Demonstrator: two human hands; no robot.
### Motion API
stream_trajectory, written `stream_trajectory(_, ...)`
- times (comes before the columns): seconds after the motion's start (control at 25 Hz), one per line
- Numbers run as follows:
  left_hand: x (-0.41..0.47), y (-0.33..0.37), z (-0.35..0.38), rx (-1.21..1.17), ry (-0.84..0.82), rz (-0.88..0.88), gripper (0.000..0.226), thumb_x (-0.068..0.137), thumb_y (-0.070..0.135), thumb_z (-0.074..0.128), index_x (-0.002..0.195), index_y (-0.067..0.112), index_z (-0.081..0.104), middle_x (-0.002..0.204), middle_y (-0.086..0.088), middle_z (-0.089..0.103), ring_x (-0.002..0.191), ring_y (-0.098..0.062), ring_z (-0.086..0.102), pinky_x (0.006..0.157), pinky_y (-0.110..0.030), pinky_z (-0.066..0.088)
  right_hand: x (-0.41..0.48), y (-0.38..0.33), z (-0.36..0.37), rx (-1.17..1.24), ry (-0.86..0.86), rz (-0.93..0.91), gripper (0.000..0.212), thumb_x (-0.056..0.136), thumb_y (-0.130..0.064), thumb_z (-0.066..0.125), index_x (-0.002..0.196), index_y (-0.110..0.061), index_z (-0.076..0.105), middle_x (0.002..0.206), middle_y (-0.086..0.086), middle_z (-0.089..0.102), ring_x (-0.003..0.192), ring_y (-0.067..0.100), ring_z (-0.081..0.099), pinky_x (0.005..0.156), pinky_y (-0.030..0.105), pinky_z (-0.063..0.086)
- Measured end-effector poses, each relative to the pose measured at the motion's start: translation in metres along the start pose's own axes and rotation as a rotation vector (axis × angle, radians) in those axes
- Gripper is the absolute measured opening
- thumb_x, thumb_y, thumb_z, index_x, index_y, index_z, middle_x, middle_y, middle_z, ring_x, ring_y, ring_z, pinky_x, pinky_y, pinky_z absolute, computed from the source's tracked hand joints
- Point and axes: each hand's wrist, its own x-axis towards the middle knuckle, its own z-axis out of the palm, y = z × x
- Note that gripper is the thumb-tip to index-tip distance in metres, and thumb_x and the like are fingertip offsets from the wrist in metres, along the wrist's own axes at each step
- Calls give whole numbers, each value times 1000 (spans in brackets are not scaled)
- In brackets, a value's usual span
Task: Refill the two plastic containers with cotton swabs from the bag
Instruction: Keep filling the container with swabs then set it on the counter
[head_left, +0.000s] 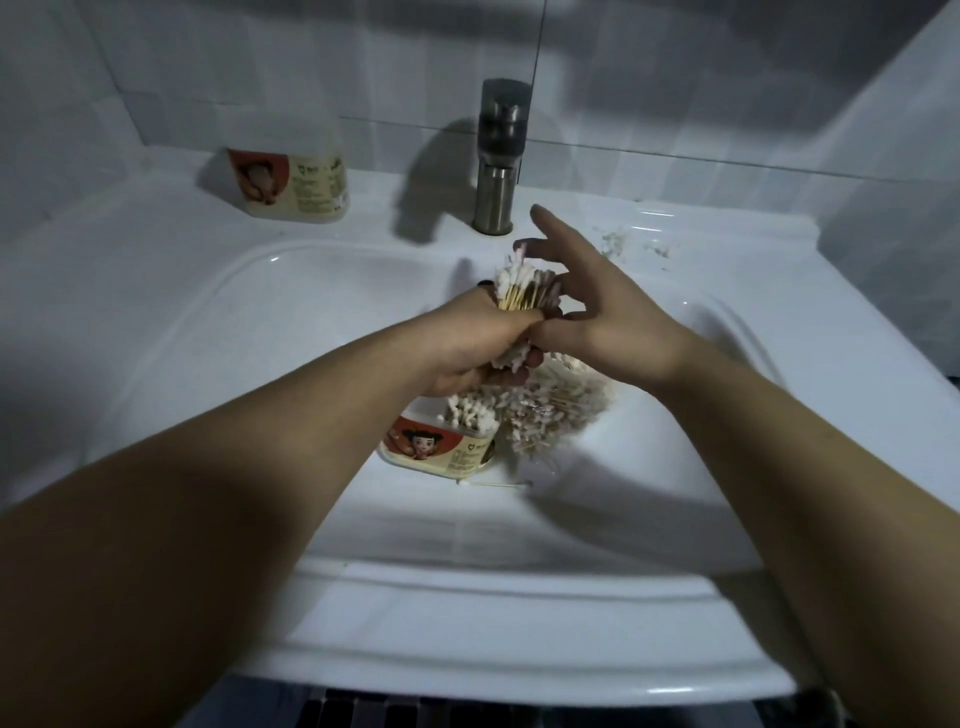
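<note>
No words or numbers can be read. The round clear plastic container (437, 466) in the white ceramic sink (249, 364) bears an orange-and-cream label (415, 441) with a cartoon face and blurred print. The matching container (335, 158) on the sink's back rim carries a similar label (291, 184), which is also illegible.

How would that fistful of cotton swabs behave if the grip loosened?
Probably light: the left hand alone grips the bundle. It likely fans apart easily, since its tips splay unevenly above the fist. Loose ones may roll; one swab lies stray in the sink.
</note>
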Motion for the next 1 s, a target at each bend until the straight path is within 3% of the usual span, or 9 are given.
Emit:
stream_trajectory(0.08, -1, -1, 1, 8, -34, -2, 9, 100, 15, 62, 92, 17, 66, 63, 4, 62, 58, -9, 59, 55, -25, 54, 1, 0, -2, -31, 5, 21, 89, 72, -19, 67, 154, -35, 38, 143, -11, 54, 126, 6, 56, 101, 39, 54)
stream_trajectory(0.2, -1, -3, 0, -2, -54, 14, 11, 98, 16, 66, 88, 18, 65, 65, 3, 63, 61, -10, 59, 62, -26, 56, 3, 0, -3, -69, 12, 33, 66, 71, -19, 64, 137, -22, 62, 116, -10, 70, 112, 8, 65, 98, 45, 55)
stream_trajectory(0.32, 1, -2, -1, -3, -15, 19, 10, 100, 17, 63, 90, 18, 64, 62, 5, 61, 58, -9, 57, 57, -25, 53, 2, -1, -2, -77, 37, 62, 69, 72, -19, 58, 141, -24, 57, 121, -9, 67, 110, 11, 66, 96, 44, 56)
stream_trajectory(0.44, 4, -2, -5, -9, 107, 26, 9, 102, 22, 60, 97, 17, 64, 67, 4, 60, 59, -10, 57, 55, -24, 51, -2, -5, 2, -86, 123, 119, 60, 83, -14, 56, 140, -30, 53, 124, -5, 61, 96, 14, 68, 75, 37, 61)
stream_trajectory(0.52, 6, -4, -9, -19, 222, 30, 9, 102, 23, 60, 100, 15, 64, 74, 1, 63, 66, -12, 60, 56, -24, 53, -6, -12, -1, -146, 206, 139, 34, 87, -10, 58, 116, -25, 63, 100, 0, 69, 68, 13, 68, 57, 30, 54)
stream_trajectory(0.56, 7, -5, -11, -30, 263, 36, 9, 102, 23, 60, 101, 14, 63, 77, 1, 64, 68, -12, 60, 58, -25, 54, -9, -16, -3, -161, 171, 152, 22, 87, -9, 59, 102, -22, 67, 83, 3, 72, 55, 13, 65, 52, 29, 51)
stream_trajectory(0.64, 6, -5, -15, -77, 301, 54, 8, 102, 21, 59, 100, 14, 62, 79, 0, 63, 68, -13, 59, 60, -25, 54, -16, -23, -1, -250, -140, 207, 13, 89, -11, 62, 87, -19, 72, 63, 6, 71, 44, 14, 61, 48, 30, 51)
stream_trajectory(0.76, 4, -4, -16, -95, 287, 69, 7, 102, 20, 59, 100, 14, 62, 80, -1, 65, 68, -12, 59, 59, -24, 54, -23, -19, 20, -490, -598, 297, 10, 88, -14, 66, 87, -13, 76, 67, 3, 73, 51, 14, 69, 47, 25, 51)
stream_trajectory(1.0, 4, -6, -19, -186, 239, 64, 8, 103, 18, 60, 104, 10, 62, 86, -5, 65, 73, -14, 64, 67, -29, 61, -25, -2, 46, -601, -752, 382, 16, 87, -12, 67, 100, -7, 74, 71, 5, 76, 50, 14, 70, 42, 20, 47)
